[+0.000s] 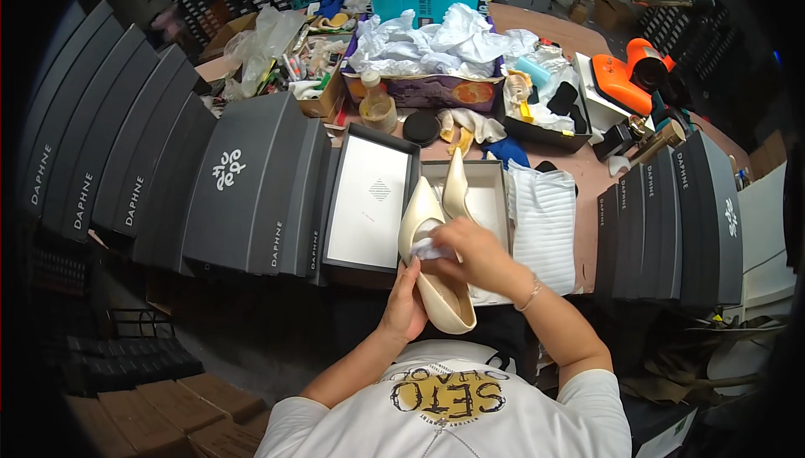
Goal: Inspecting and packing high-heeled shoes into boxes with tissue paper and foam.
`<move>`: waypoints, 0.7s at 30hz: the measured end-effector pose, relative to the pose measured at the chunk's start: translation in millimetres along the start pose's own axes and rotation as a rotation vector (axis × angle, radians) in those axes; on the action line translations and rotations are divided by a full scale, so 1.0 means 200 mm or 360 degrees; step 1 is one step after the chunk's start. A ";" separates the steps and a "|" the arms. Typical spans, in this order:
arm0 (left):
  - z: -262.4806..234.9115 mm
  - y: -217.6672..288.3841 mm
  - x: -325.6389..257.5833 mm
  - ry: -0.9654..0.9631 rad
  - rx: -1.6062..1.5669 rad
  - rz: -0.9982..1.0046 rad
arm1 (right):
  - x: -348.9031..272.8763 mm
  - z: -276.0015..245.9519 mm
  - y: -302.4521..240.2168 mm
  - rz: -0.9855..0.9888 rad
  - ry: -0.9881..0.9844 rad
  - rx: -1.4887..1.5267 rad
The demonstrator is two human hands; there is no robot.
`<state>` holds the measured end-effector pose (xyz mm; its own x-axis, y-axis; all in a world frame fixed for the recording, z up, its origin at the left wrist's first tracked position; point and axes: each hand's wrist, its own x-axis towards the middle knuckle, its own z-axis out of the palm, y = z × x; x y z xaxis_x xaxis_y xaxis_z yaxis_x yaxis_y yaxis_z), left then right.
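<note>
A cream pointed-toe shoe (449, 307) is tilted in front of my body, its toe aimed away from me. My left hand (404, 309) grips it along its left side, fingers partly hidden beneath. Over the shoe's opening, my right hand (482, 255) is closed on a wad of white tissue paper (429, 248), pressed at the toe end. A second cream shoe (454, 188) rests just beyond, over an open shoebox (506, 198). Left of that lies the box's dark grey lid (369, 215), its white inside facing up.
Dark grey shoeboxes stand in rows at left (231, 198) and right (704, 215). A folded white ribbed cloth (543, 231) lies right of the open box. Behind are a purple carton (453, 93) of crumpled tissue, a bottle (377, 106) and an orange heat tool (620, 85).
</note>
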<state>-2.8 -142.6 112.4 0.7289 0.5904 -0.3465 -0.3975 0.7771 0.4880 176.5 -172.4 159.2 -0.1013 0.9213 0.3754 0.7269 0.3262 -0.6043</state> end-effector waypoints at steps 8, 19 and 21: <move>0.05 -0.03 -0.05 0.0051 0.0348 0.0133 | -0.04 0.14 0.00 0.0096 -0.0107 -0.0387; 0.05 -0.04 -0.05 0.0023 0.0412 0.0084 | -0.06 0.07 -0.05 0.0342 0.0212 -0.0336; 0.05 -0.03 -0.06 -0.0009 0.0379 0.0011 | -0.07 0.04 -0.03 0.0441 0.0362 -0.0023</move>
<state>-3.4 -155.2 121.5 0.7302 0.5936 -0.3383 -0.2600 0.6993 0.6659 168.8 -185.7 151.4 0.2533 0.9032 0.3466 0.7155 0.0662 -0.6955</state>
